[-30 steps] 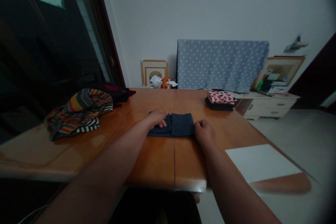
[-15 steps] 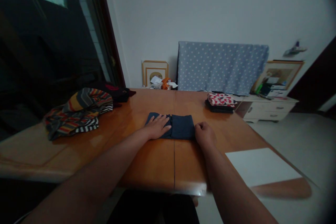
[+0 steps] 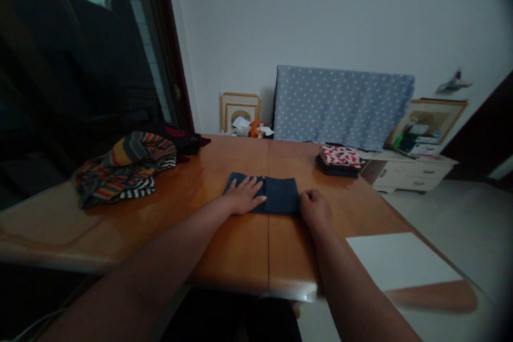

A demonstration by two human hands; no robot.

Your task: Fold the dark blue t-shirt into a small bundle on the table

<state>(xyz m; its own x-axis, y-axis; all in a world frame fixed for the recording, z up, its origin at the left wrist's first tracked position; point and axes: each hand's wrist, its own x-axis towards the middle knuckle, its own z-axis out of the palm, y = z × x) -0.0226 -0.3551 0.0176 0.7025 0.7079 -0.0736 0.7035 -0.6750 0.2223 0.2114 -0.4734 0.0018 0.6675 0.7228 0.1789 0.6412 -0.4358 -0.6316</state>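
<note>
Mid-frame, the left hand (image 3: 243, 197) is pressing splayed fingers onto folded navy cloth (image 3: 281, 196), while the right hand (image 3: 315, 209) is curling its fingers together at the edge.

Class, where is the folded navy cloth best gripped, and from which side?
Probably its right edge, from the right: the folded navy cloth lies flat, the left hand presses its left half, and the right hand sits at that edge.
</note>
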